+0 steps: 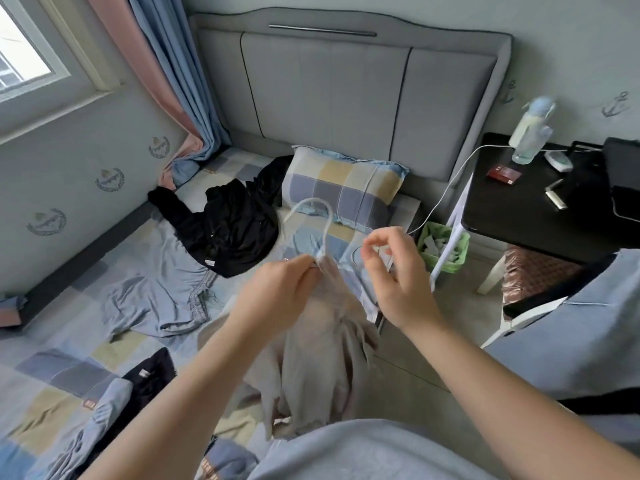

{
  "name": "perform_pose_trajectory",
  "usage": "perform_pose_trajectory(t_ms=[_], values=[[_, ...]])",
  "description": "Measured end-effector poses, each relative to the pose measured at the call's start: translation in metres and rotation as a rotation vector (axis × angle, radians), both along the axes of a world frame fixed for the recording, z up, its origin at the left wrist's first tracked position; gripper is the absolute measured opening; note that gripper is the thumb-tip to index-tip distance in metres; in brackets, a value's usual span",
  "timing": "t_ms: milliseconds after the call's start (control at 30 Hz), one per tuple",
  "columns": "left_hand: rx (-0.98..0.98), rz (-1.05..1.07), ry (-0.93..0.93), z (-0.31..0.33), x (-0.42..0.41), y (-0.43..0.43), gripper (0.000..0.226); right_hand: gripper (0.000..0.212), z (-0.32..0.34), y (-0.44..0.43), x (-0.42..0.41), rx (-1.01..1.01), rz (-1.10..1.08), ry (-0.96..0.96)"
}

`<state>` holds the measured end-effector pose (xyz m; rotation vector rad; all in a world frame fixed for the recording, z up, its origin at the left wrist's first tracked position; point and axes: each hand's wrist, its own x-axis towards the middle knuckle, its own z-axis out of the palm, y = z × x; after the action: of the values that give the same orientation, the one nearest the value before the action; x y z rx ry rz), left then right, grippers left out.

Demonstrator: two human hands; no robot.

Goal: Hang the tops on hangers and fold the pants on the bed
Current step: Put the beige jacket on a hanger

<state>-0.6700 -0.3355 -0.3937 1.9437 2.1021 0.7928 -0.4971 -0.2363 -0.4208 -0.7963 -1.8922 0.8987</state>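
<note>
A beige top (322, 344) hangs in the air over the bed's edge on a pale blue hanger (323, 216), whose hook rises above my hands. My left hand (277, 296) grips the top and the hanger at the neck. My right hand (394, 275) is just to the right, its thumb and forefinger pinching toward the fabric's shoulder; what it holds is blurred. On the checked bedsheet (62, 372) lie a black garment (232, 226), light blue pants (156, 299) and more dark and blue clothes (138, 382) at the near left.
A checked pillow (343, 188) leans by the grey headboard (329, 91). To the right stand a black side table (540, 216) with a bottle (530, 133) and small items, a green bin (443, 247), and a chair (530, 282). Curtains (166, 74) hang at the far left.
</note>
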Motion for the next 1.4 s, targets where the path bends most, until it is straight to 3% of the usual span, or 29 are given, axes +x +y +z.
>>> perform_pose_trajectory(t_ms=[133,300,433,500,667,867,1000,1133,1267,1400], values=[[0.131,0.177,-0.283,-0.008,-0.008,-0.001,0.015,0.01,-0.026,-0.014,0.01,-0.133,0.082,-0.038],[0.209,0.208,-0.604,-0.009,0.0,0.002,0.018,0.026,-0.045,-0.021,-0.007,-0.366,0.378,-0.27],[0.263,0.214,-0.683,-0.01,-0.001,0.0,0.02,0.006,-0.058,-0.012,-0.01,-0.39,0.309,-0.435],[0.278,0.235,-0.703,-0.012,-0.002,0.0,0.021,0.003,-0.06,-0.011,-0.012,-0.423,0.307,-0.444],[0.286,0.253,-0.753,-0.015,-0.001,0.0,0.019,0.035,-0.063,-0.013,-0.02,-0.534,0.41,-0.362],[0.302,0.301,-0.769,-0.017,-0.011,-0.002,0.021,0.006,-0.099,-0.002,-0.005,-0.427,0.417,-0.756],[0.269,0.266,-0.73,-0.013,-0.02,-0.008,0.028,0.02,-0.114,0.006,0.013,-0.391,0.359,-0.886],[0.123,0.148,-0.641,-0.012,-0.037,-0.02,0.039,0.018,-0.115,0.028,0.025,-0.212,0.232,-1.095],[-0.011,0.118,-0.608,-0.015,-0.05,-0.029,0.028,0.029,-0.1,0.052,0.04,-0.055,0.143,-1.049],[-0.116,0.087,-0.504,-0.015,-0.052,-0.032,0.047,0.027,-0.069,0.066,0.046,0.046,0.09,-0.986]])
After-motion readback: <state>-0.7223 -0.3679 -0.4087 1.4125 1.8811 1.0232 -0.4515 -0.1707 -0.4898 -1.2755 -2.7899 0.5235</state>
